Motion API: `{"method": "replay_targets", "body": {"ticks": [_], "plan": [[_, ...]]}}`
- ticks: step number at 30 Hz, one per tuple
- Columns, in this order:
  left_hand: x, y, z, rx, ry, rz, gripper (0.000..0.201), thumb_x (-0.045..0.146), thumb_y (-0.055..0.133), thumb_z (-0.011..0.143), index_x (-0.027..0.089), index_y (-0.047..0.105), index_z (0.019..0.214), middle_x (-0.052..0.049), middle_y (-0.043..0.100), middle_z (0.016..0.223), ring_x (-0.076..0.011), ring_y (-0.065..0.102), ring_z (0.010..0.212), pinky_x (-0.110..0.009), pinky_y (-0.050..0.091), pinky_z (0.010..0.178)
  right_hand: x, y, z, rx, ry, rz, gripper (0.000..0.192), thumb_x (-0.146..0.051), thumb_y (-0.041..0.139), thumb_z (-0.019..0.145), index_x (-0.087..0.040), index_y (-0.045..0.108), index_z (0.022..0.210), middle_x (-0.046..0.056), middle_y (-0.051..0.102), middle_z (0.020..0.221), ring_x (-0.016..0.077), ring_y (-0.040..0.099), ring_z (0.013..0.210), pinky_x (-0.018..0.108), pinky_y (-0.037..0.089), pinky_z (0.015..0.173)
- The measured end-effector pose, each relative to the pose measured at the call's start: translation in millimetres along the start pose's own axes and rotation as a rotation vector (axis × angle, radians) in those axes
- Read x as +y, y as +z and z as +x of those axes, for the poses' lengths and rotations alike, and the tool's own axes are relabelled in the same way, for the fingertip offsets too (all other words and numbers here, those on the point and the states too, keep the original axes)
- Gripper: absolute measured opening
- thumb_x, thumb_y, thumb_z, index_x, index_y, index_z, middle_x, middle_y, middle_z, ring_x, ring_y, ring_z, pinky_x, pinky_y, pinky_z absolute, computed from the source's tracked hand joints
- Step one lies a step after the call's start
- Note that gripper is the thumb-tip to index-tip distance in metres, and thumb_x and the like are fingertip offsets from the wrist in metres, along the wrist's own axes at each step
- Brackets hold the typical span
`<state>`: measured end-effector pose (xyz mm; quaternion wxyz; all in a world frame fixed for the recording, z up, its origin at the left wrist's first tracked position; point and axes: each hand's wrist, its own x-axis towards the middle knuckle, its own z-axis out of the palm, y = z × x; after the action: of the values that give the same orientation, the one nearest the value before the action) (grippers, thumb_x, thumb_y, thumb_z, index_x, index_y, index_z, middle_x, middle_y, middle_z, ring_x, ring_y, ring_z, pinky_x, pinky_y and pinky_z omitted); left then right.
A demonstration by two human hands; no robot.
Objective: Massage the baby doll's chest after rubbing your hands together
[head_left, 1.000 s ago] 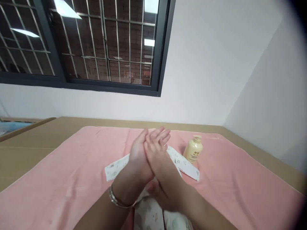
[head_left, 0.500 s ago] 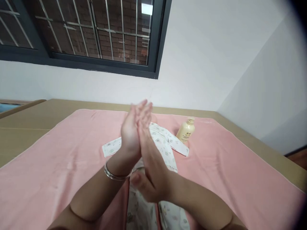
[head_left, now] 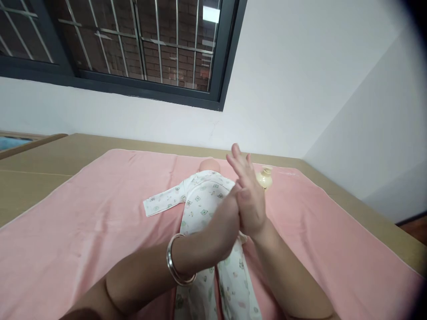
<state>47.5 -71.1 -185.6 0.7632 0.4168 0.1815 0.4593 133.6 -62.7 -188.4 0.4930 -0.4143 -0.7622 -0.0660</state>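
My left hand [head_left: 222, 229], with a silver bangle [head_left: 171, 260] at its wrist, is closed against the palm side of my right hand [head_left: 251, 200]. Its fingertips are mostly hidden. The fingers of my right hand are stretched upward and slightly spread. Both hands are above a baby doll lying on its back, its smooth head [head_left: 209, 165] at the far end. White patterned clothes [head_left: 203, 202] cover the doll's body; my hands hide its sleeve on the right. Behind my right hand stands a cream pump bottle [head_left: 265, 178], its lower part hidden.
A pink sheet [head_left: 110, 213] with a few creases lies under the doll on a wooden surface [head_left: 36, 180]. White walls [head_left: 283, 89] rise behind and to the right. A dark-framed window [head_left: 216, 95] with metal bars is at the upper left.
My hands have moved right, from palm against palm to the left one closed against the upright right one. The doll's head is now uncovered, and the bottle is partly hidden.
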Motion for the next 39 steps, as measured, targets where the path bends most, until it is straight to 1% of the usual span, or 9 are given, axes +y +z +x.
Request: {"method": "replay_targets", "body": {"ticks": [6, 9, 15, 19, 22, 27, 31, 35, 39], "plan": [[50.0, -23.8, 25.3, 0.244, 0.089, -0.080, 0.048, 0.047, 0.036, 0.094, 0.017, 0.051, 0.128, -0.012, 0.057, 0.133, -0.0255, 0.045, 0.133, -0.046, 0.028, 0.118, -22.7, 34.1, -4.7, -0.221, 0.001, 0.106, 0.065, -0.049, 0.012, 0.100, -0.014, 0.000, 0.153, 0.006, 0.005, 0.159, 0.0240, 0.005, 0.146, 0.047, 0.014, 0.120], [59.3, -26.9, 22.5, 0.254, 0.204, -0.033, 0.047, 0.044, 0.034, 0.095, 0.018, 0.048, 0.132, -0.011, 0.055, 0.134, -0.0254, 0.044, 0.134, -0.046, 0.026, 0.118, -34.0, 35.1, -7.0, -0.275, -0.034, 0.177, 0.068, -0.053, 0.016, 0.099, -0.013, 0.002, 0.153, 0.006, 0.005, 0.159, 0.0253, 0.004, 0.146, 0.048, 0.015, 0.120], [21.1, -16.6, 11.1, 0.190, 0.325, 0.129, 0.040, 0.038, 0.047, 0.093, 0.032, 0.048, 0.133, 0.002, 0.045, 0.145, -0.0191, 0.025, 0.144, -0.033, 0.023, 0.120, 0.8, 31.9, 2.3, -0.112, 0.095, 0.303, 0.062, -0.053, 0.010, 0.100, -0.022, 0.015, 0.153, 0.003, 0.017, 0.158, 0.0218, 0.012, 0.145, 0.046, 0.019, 0.118], [-2.5, -42.3, 44.0, 0.227, 0.376, 0.375, 0.037, 0.035, 0.047, 0.093, 0.025, 0.051, 0.129, -0.004, 0.044, 0.146, -0.0212, 0.032, 0.141, -0.034, 0.027, 0.118, 59.4, 54.6, 9.9, 0.055, 0.351, 0.368, 0.052, -0.043, 0.029, 0.098, -0.019, 0.038, 0.144, 0.010, 0.042, 0.145, 0.0215, 0.040, 0.134, 0.041, 0.036, 0.110], [-15.6, -85.5, 84.8, 0.458, 0.383, 0.596, 0.031, 0.030, 0.044, 0.093, 0.017, 0.055, 0.118, -0.013, 0.053, 0.135, -0.0238, 0.046, 0.130, -0.040, 0.032, 0.113, 93.6, 78.5, 3.2, -0.060, 0.474, 0.293, 0.043, -0.030, 0.039, 0.092, -0.016, 0.055, 0.129, 0.011, 0.061, 0.125, 0.0215, 0.057, 0.116, 0.036, 0.045, 0.100], [-35.9, -139.5, 119.8, 0.459, 0.432, 0.847, 0.024, 0.031, 0.041, 0.092, 0.017, 0.060, 0.089, -0.009, 0.067, 0.094, -0.0223, 0.062, 0.092, -0.038, 0.048, 0.088, 122.1, 99.8, -17.6, -0.295, 0.190, 0.145, 0.039, -0.013, 0.042, 0.083, -0.021, 0.068, 0.111, 0.005, 0.066, 0.117, 0.0188, 0.059, 0.110, 0.033, 0.043, 0.100], [-48.4, -147.1, 117.2, 0.454, 0.491, 0.937, 0.025, 0.031, 0.039, 0.093, 0.019, 0.060, 0.088, -0.006, 0.066, 0.089, -0.0194, 0.061, 0.086, -0.033, 0.047, 0.083, 133.4, 97.4, -22.0, -0.290, 0.298, -0.016, 0.039, -0.019, 0.039, 0.089, -0.018, 0.064, 0.120, 0.006, 0.059, 0.130, 0.0179, 0.050, 0.125, 0.033, 0.036, 0.108], [-54.7, -147.8, 114.1, 0.483, 0.507, 0.985, 0.025, 0.031, 0.040, 0.093, 0.019, 0.061, 0.097, -0.007, 0.067, 0.101, -0.0198, 0.061, 0.097, -0.033, 0.047, 0.089, 118.4, 91.8, -26.5, -0.362, 0.443, -0.349, 0.044, -0.028, 0.033, 0.096, -0.006, 0.059, 0.124, 0.018, 0.056, 0.130, 0.0264, 0.050, 0.125, 0.039, 0.037, 0.106], [-56.8, -150.5, 114.0, 0.525, 0.491, 0.998, 0.025, 0.031, 0.041, 0.093, 0.019, 0.061, 0.103, -0.008, 0.067, 0.104, -0.0209, 0.061, 0.099, -0.035, 0.046, 0.092, 100.6, 91.5, -32.6, -0.465, 0.261, -0.429, 0.047, -0.023, 0.037, 0.094, -0.004, 0.051, 0.134, 0.018, 0.049, 0.138, 0.0291, 0.040, 0.133, 0.042, 0.029, 0.112]]}}
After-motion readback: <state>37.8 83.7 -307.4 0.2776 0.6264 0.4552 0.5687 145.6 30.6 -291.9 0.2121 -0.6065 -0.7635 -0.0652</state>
